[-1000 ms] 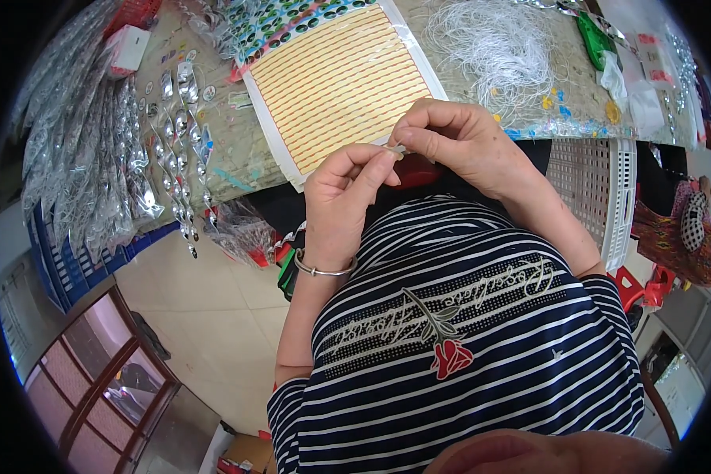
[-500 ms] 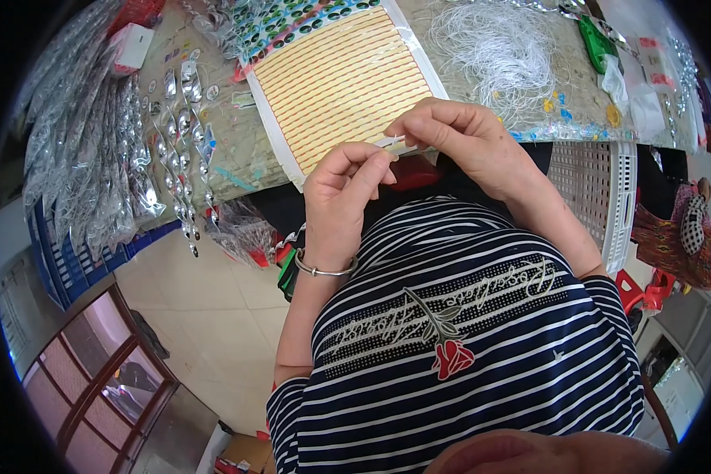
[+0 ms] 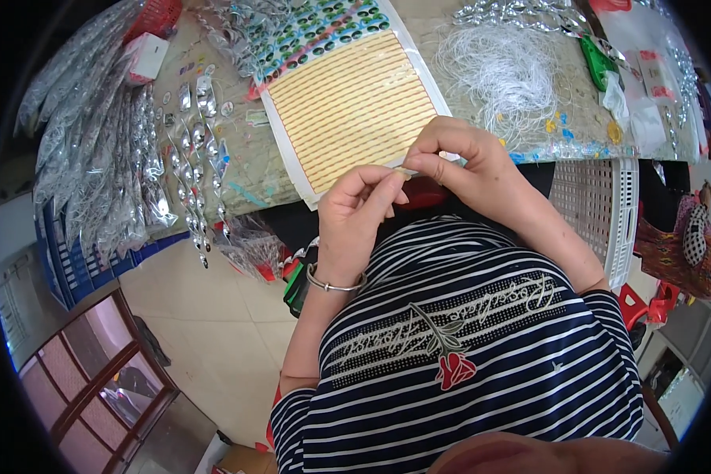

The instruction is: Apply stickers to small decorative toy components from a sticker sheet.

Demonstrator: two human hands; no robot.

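Observation:
Over the table's front edge, my left hand (image 3: 358,212) and my right hand (image 3: 468,164) meet fingertip to fingertip. Thumb and forefinger of each are pinched on a small pale piece (image 3: 404,171), too small and too covered to name. Just beyond them lies a sheet of yellow strips with red lines (image 3: 351,110) on a white backing. Across its far end is a sheet of round green and blue stickers (image 3: 324,35). To the right of the sheets spreads a loose heap of white thread (image 3: 502,75).
Twisted silver strips (image 3: 189,150) and a thick silver bundle (image 3: 95,158) hang over the table's left edge. A white box (image 3: 147,59) sits beside them. A green plastic object (image 3: 598,62) lies far right. Below stand a white basket (image 3: 600,205) and a blue crate (image 3: 67,265).
The view has shifted slightly, so the table and hands appear lower and to the right. The fingertips have drawn closer together, and less of the pale piece shows between them.

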